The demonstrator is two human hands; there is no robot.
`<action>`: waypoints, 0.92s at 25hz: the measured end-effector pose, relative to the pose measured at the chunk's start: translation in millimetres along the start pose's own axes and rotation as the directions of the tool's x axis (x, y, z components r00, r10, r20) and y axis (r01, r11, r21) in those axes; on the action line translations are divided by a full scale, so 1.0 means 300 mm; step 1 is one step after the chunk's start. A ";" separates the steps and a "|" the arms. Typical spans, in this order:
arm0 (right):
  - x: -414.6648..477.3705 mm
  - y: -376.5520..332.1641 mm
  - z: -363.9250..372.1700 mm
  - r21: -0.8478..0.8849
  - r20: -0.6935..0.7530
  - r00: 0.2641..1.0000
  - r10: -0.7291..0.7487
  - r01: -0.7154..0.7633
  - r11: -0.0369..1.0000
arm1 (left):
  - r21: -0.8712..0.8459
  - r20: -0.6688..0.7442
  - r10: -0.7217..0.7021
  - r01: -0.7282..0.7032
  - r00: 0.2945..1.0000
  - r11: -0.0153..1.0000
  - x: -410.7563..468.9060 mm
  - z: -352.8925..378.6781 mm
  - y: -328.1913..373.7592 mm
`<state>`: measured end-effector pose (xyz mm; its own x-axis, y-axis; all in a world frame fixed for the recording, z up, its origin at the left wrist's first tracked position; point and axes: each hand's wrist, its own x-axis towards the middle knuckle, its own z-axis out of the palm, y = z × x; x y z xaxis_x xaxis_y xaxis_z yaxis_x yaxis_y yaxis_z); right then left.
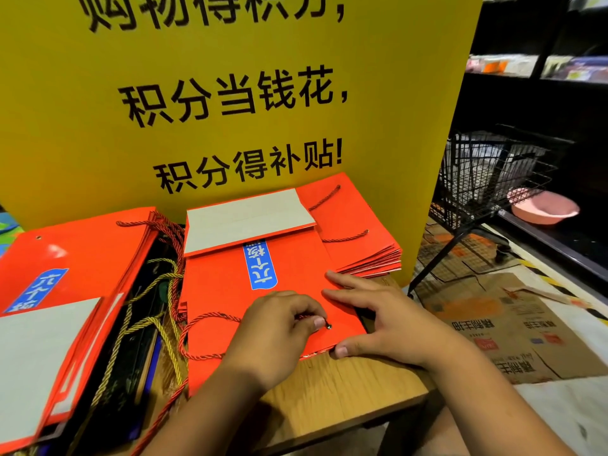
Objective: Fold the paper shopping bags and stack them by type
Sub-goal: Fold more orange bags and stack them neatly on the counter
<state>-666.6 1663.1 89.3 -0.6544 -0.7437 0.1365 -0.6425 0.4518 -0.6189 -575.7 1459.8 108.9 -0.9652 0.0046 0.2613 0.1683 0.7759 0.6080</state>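
A flattened orange paper bag (227, 291) with a blue label and a grey folded base lies on the wooden table (332, 393). My left hand (279, 327) pinches its red rope handle (197, 337) beside the eyelet near the bag's front edge. My right hand (378, 320) lies on the bag's right side, fingers spread flat and thumb at the front corner. Behind it sits a stack of folded orange bags (358, 235). At the left lies another pile of orange bags (82, 258), with dark bags with gold rope handles (144, 327) between the piles.
A tall yellow sign board (98, 126) with black characters stands right behind the table. To the right are a black wire basket stand (493, 172), a pink basin (543, 209), dark shelves, and flattened cardboard (513, 327) on the floor.
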 end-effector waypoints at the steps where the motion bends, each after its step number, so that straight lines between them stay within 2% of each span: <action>1: 0.000 0.001 0.001 -0.005 -0.003 1.000 -0.003 0.003 1.000 | 0.015 0.001 0.007 -0.007 1.000 1.000 -0.001 0.006 -0.004; 5: 0.002 -0.001 0.005 -0.018 -0.013 1.000 -0.004 0.004 1.000 | 0.099 0.005 0.039 -0.039 0.999 0.994 0.008 0.017 -0.003; 10: -0.006 0.001 0.011 -0.023 -0.027 1.000 -0.006 0.005 1.000 | 0.212 0.122 0.071 -0.096 0.990 0.972 0.035 0.002 -0.002; 13: -0.004 -0.004 0.017 -0.030 -0.046 0.999 -0.005 0.004 1.000 | 0.211 0.282 0.044 -0.107 0.958 0.972 0.059 -0.058 0.005; 16: 0.004 -0.003 0.024 -0.032 -0.082 0.997 -0.001 -0.001 0.999 | 0.220 0.523 0.018 -0.155 0.852 0.963 0.082 -0.131 0.019; 17: 0.006 -0.002 0.027 -0.031 -0.097 0.995 -0.001 -0.002 1.000 | 0.245 0.558 0.002 -0.167 0.830 0.955 0.082 -0.141 0.022; 20: 0.007 0.001 0.037 0.018 -0.166 0.986 -0.010 0.014 1.000 | 0.289 0.467 0.065 -0.222 0.882 0.931 0.081 -0.111 0.023; 23: 0.012 -0.006 0.024 0.061 -0.342 0.940 -0.001 0.023 0.998 | 0.286 0.397 0.022 -0.147 0.917 0.947 0.089 -0.079 0.008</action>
<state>-664.9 1656.0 85.3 -0.7508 -0.5309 0.3930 -0.6319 0.4040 -0.6614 -596.2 1446.9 135.1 -0.9612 0.2723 -0.0446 0.2442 0.9146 0.3224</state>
